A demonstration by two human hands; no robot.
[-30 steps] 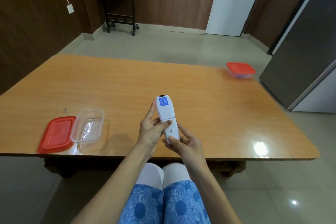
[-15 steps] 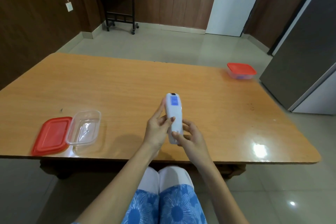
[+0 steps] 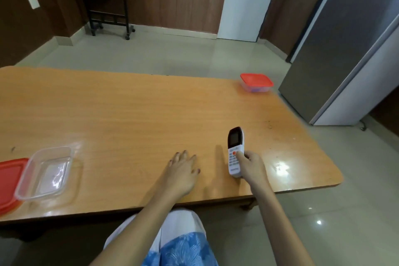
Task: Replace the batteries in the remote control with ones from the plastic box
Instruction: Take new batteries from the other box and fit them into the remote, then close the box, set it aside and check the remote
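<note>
The white remote control (image 3: 235, 149) is face up, its dark screen pointing away from me, above the table's near right part. My right hand (image 3: 250, 164) grips its lower end, thumb on the orange button. My left hand (image 3: 182, 171) lies flat and open on the orange table (image 3: 129, 114), a little left of the remote, holding nothing. An open clear plastic box (image 3: 46, 171) sits at the near left with its red lid (image 3: 8, 181) beside it; I see no batteries in it.
A second plastic box with a red lid on (image 3: 256, 82) stands at the table's far right corner. A grey fridge (image 3: 345, 49) stands right of the table. A white door (image 3: 246, 0) and a dark side table (image 3: 108, 2) are across the tiled floor.
The remote was held back side up in both hands; now it is turned face up in the right hand alone and moved right. The left hand let go and rests on the table.
</note>
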